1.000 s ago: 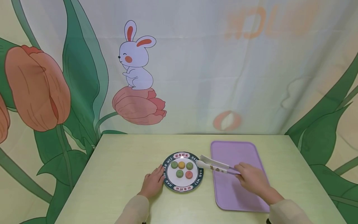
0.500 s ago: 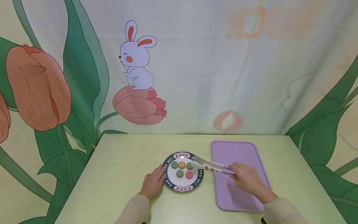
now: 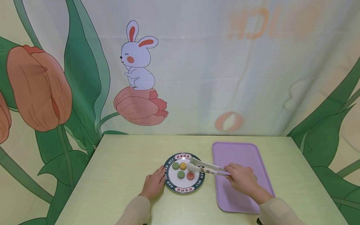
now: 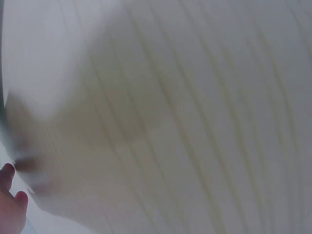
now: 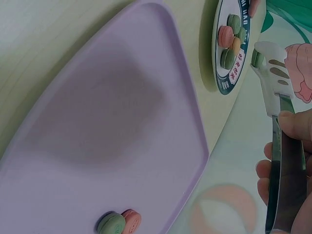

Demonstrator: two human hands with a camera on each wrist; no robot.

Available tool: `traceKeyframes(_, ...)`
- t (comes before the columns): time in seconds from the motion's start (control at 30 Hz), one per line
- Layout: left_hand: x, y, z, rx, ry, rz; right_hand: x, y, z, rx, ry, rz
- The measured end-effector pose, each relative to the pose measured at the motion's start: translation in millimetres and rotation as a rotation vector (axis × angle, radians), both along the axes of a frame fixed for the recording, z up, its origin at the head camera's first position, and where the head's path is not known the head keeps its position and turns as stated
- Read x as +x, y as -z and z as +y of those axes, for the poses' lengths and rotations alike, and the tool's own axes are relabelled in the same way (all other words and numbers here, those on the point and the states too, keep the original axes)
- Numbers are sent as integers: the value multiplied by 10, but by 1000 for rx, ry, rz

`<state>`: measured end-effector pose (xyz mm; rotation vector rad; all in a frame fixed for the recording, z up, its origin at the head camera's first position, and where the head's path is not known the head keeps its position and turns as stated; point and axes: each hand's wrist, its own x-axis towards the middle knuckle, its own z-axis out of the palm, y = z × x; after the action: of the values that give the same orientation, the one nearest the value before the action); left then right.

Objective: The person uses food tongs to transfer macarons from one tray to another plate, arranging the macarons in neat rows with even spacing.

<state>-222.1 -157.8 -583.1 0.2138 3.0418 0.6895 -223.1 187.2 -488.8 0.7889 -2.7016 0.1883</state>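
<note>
My right hand (image 3: 242, 178) grips a pair of tongs (image 3: 208, 169), whose pale tips hang over the right part of the plate (image 3: 177, 182). In the right wrist view a green macaron (image 5: 257, 58) shows between the tips. The plate bears several macarons, among them a yellow macaron (image 3: 183, 166) and a pink macaron (image 3: 190, 176); in the head view the tongs hide the rightmost green one. My left hand (image 3: 154, 183) rests on the table with its fingertips touching the plate's left rim, fingers fairly straight.
A purple tray (image 3: 239, 153) lies right of the plate, under my right hand. On it sit a green macaron (image 5: 111, 224) and a pink macaron (image 5: 131, 222), side by side. Behind the pale table (image 3: 126, 150) hangs a printed curtain (image 3: 191, 78).
My right hand has moved left with the tongs, bringing their tips from the plate's right rim to over its right-hand macarons. The left hand and plate stay put.
</note>
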Motion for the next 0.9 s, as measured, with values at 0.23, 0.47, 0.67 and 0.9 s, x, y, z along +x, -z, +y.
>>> traceKeyframes(0.23,-2,10,-1,1,-2,-3,-16,26,-58,-42,-60,-18)
traceKeyframes(0.47,-2,3,4,11,-6,-6,-21,48,-131,-53,-60,-36)
traceKeyframes(0.67,-9,14,4,-4,-5,-11,-24,57,-202,-55,-72,-53)
traceKeyframes(0.9,-12,2,2,-9,-2,-16,-27,60,-264,-46,-80,-38)
